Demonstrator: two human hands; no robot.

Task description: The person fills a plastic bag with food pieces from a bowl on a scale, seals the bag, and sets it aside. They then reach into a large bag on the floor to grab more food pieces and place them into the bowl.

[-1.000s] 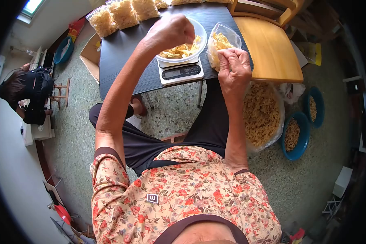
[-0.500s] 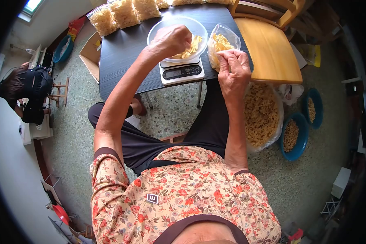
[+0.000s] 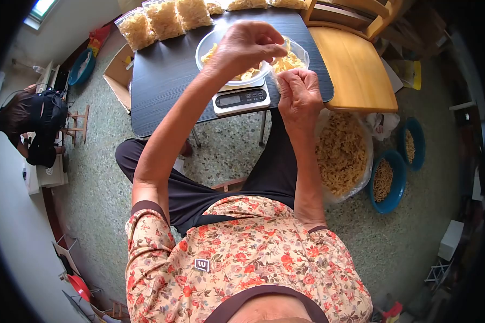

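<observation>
My left hand (image 3: pixel 249 47) is above the right side of a clear plastic bowl (image 3: pixel 203 44), its thumb and fingers pinched together at the edge of a clear plastic bag (image 3: pixel 306 55). Whatever it pinches is too small to make out. With thumb and fingers closed, my right hand (image 3: pixel 302 97) grips the near rim of that bag. Curled yellow dried pieces (image 3: pixel 289 60) that look like pasta fill the bag, and more lie in the bowl. Under the bowl is a white digital scale (image 3: pixel 241 100) with a dark display panel.
Filled clear bags (image 3: pixel 164 19) line the dark table's (image 3: pixel 164 81) far edge. A wooden chair (image 3: pixel 353 70) adjoins its right side. On the floor are a large bag of dried pieces (image 3: pixel 342 153) and blue basins (image 3: pixel 397 196). Another person (image 3: pixel 35 121) is bent over at far left.
My left hand has moved right, from inside the bowl to the bag's edge. My right hand and the bag have shifted slightly left, closer to the bowl.
</observation>
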